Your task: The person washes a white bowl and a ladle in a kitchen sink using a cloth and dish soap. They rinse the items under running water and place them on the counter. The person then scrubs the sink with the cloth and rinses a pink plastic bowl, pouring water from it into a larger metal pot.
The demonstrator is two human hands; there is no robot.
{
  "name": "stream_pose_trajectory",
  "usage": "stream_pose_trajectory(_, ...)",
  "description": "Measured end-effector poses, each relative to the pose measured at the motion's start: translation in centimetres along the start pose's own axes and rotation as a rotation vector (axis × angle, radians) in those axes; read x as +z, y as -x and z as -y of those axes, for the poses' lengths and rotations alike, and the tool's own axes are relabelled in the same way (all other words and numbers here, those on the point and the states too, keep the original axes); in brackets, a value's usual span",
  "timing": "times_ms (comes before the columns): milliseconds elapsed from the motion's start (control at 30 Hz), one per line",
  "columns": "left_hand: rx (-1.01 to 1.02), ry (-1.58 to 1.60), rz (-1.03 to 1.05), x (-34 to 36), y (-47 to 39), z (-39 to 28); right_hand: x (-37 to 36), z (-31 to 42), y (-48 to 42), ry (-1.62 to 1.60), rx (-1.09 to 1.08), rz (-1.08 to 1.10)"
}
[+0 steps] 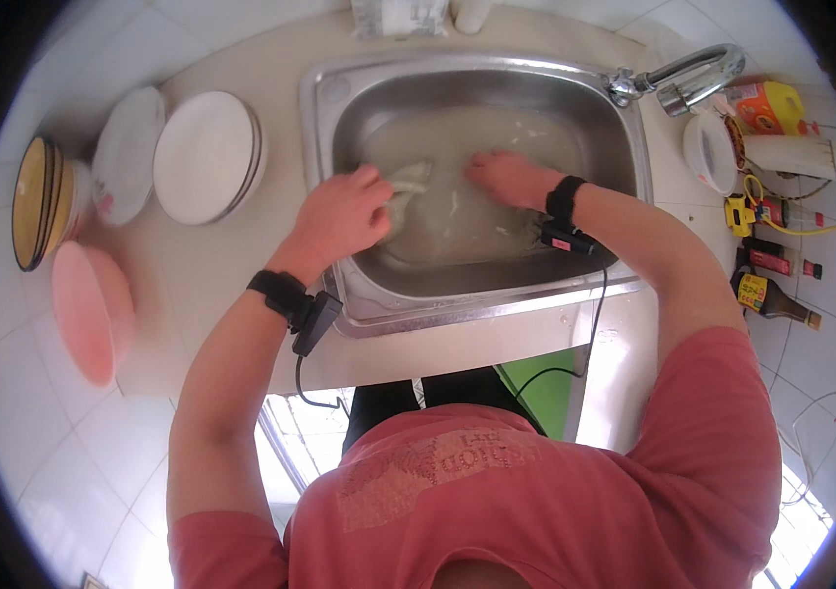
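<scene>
A stainless steel sink (pixel 370 288) in front of me holds cloudy, greyish water (pixel 455 213) with a few pale bits at its surface. Over the left side of the basin, my left hand (pixel 350 215) grips a pale, limp cloth (pixel 411 179), part of which hangs into the water. To the right, my right hand (pixel 510 177) reaches down into the water. Its fingertips are under the murky surface, so whatever they touch is hidden. Each wrist wears a black strap with a small wired device.
Left on the counter are stacked white plates (pixel 203 158), a flowered plate (pixel 127 158), amber bowls (pixel 34 202) and a pink basin (pixel 90 313). A chrome faucet (pixel 694 77) stands at the back right corner. Along the right are a white bowl (pixel 710 153) and several bottles (pixel 771 294).
</scene>
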State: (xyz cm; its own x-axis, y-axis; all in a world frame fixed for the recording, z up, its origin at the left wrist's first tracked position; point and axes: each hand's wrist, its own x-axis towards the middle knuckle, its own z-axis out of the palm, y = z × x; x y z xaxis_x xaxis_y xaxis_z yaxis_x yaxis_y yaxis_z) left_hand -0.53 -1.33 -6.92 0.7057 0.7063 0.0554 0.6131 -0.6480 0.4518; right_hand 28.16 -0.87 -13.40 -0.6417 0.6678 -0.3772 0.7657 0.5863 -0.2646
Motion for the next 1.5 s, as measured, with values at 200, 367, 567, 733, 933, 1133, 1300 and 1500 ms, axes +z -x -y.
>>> stream_pose_trajectory(200,0.000,0.004,-0.001,0.0,-0.1,0.0,0.5,-2.8,6.6,0.041,0.113,-0.076)
stream_pose_trajectory(367,-0.007,-0.010,-0.010,0.3,0.1,0.0,-0.4,-2.7,8.7,-0.258,0.399,0.238)
stream_pose_trajectory(567,-0.035,0.015,0.040,-0.8,0.1,-0.1,-5.8,-0.9,9.2,-0.399,0.443,0.049)
stream_pose_trajectory(733,-0.073,0.052,0.136,-1.7,-0.6,-0.6,-10.7,2.2,10.0,-0.978,0.612,-0.176)
stream_pose_trajectory(933,0.033,0.450,-0.005,-1.0,-3.4,-3.5,-13.7,6.6,9.3,-1.686,0.359,-0.379)
stream_pose_trajectory(1133,-0.180,0.663,0.170,-3.8,-4.7,-8.7,-13.6,6.8,10.7,-1.694,0.327,-0.544)
stream_pose_trajectory(1300,-0.350,0.779,0.162,-4.2,-3.4,-5.7,-14.9,8.1,12.3,-1.677,0.280,-0.634)
stream_pose_trajectory(1500,-0.176,0.755,0.057,-3.5,-3.9,-7.8,-16.0,9.2,13.5,-1.805,0.161,-0.678)
